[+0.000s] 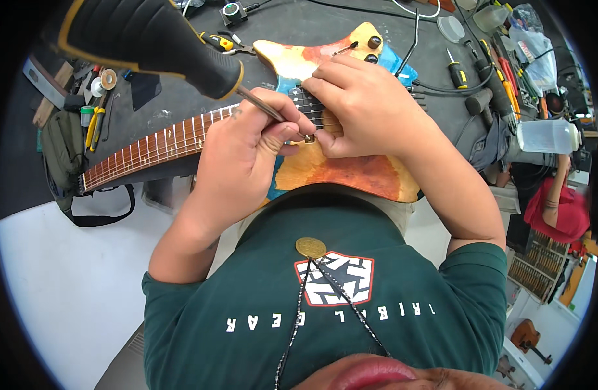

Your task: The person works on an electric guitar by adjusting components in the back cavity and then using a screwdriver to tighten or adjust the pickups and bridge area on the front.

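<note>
An electric guitar with a wood-and-blue body (390, 175) lies before me, its fretted neck (149, 151) running off to the left. My left hand (247, 136) pinches the metal shaft of a screwdriver, whose large black handle with yellow trim (143, 45) slants up to the left. The shaft's tip points down at the edge of the dark pickup area under the strings. There, my right hand (360, 104) rests on the body, thumb and forefinger closed near the tip. Whatever those fingers hold is hidden. Two dark knobs (374, 42) stand beyond the right hand.
Yellow-black pliers (217, 42) lie behind the guitar. A small screwdriver (457, 71), several other tools and a clear plastic bottle (549, 137) are at the right. A green bag (66, 153) sits at the left edge beside yellow-handled pliers (95, 129). A person in red (559, 208) is at far right.
</note>
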Tool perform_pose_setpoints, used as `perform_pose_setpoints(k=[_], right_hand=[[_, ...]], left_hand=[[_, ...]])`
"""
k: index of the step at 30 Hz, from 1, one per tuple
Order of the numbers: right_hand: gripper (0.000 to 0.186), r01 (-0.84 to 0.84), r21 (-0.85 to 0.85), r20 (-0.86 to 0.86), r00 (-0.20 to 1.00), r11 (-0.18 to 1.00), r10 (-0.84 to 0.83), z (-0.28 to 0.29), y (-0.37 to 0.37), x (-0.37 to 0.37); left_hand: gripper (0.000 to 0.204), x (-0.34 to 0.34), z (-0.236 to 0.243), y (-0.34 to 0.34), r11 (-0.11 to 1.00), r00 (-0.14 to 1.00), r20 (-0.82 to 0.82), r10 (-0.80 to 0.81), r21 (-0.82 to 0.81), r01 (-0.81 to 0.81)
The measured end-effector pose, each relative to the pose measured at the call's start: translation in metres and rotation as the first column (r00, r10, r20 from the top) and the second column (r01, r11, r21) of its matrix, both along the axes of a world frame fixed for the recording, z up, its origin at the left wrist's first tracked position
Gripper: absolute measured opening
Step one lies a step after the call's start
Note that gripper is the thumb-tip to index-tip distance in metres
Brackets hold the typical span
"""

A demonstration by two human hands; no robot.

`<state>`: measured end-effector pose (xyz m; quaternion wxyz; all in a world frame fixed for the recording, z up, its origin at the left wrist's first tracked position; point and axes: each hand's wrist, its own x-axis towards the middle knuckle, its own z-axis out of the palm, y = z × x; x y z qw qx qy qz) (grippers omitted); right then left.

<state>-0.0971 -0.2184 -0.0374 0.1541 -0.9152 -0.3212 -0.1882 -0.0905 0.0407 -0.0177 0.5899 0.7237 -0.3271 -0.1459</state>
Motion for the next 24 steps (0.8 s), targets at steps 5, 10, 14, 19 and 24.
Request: perform_pose_setpoints(k=[5,10,14,19,24], right_hand=[[0.041,0.000,0.032,0.010,1.000,0.999,-0.001,-0.004,0.001,0.000],[0.061,0.005,0.052,-0.016,1.000,0.999,-0.004,-0.003,-0.001,-0.002],[0.044,0.007,0.067,0.029,1.000,0.998,-0.009,-0.005,0.000,-0.001],[0.043,0.006,0.073,0.034,0.999,0.997,-0.009,-0.005,0.000,-0.001],[0.052,0.025,0.038,-0.020,1.000,0.999,-0.024,-0.003,-0.001,-0.004]], left_hand=[[0.014,-0.002,-0.001,-0.003,0.998,0.997,0.081,-0.006,0.056,0.002],[0.014,-0.005,-0.005,-0.008,0.987,0.980,0.194,0.031,0.152,-0.061],[0.013,-0.006,-0.004,-0.008,0.979,0.957,0.290,0.018,0.191,-0.077],[0.013,-0.009,-0.001,-0.009,0.974,0.959,0.284,0.018,0.213,-0.081],[0.008,-0.010,-0.005,-0.010,0.977,0.935,0.352,0.043,0.181,-0.113]])
